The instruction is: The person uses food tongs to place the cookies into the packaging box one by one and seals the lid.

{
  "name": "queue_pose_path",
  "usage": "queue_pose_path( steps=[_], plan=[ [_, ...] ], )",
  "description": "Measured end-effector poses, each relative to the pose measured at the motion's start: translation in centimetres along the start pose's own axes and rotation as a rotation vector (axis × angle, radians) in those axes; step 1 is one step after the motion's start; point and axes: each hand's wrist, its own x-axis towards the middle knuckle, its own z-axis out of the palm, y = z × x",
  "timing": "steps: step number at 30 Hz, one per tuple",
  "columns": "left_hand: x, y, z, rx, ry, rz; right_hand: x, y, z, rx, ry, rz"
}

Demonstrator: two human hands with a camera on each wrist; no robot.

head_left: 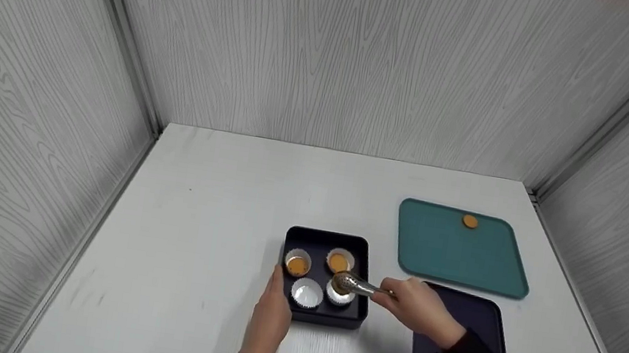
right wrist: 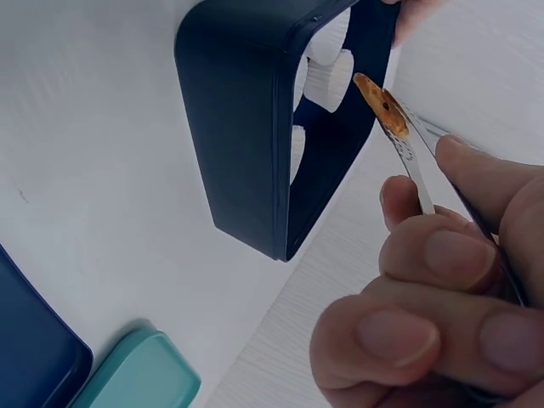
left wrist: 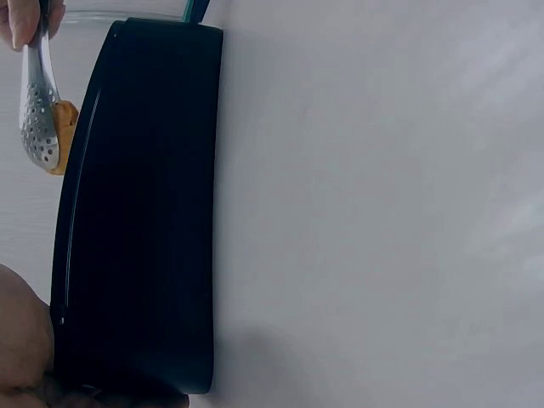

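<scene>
A dark navy box (head_left: 325,319) holds several white paper baking cups. The back left cup has a round brown cookie (head_left: 297,267) in it, and the back right cup has another cookie (head_left: 338,262). The front left cup (head_left: 307,294) shows a bare white inside. My left hand (head_left: 269,324) rests along the box's left wall, fingers straight. My right hand (head_left: 419,308) grips metal tongs (head_left: 362,286) with perforated ends. Between the tong ends is a cookie (right wrist: 382,106), above the front right cup (head_left: 339,297).
A teal tray (head_left: 457,255) lies at the back right with one cookie (head_left: 470,222) near its far edge. In front of it is a flat dark navy tray (head_left: 474,313), partly under my right forearm. Wood-grain panels (head_left: 332,50) wall the table.
</scene>
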Motion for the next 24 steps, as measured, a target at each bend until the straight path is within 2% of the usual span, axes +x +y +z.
queue_pose_path(
  steps=[8,24],
  plan=[
    [0.0,0.1,-0.1,-0.023,-0.01,-0.011,0.3,-0.3,0.8,-0.055,0.005,-0.01],
    [0.1,0.1,-0.1,0.008,-0.021,-0.014,0.4,-0.6,1.8,-0.146,0.009,-0.011]
  ],
)
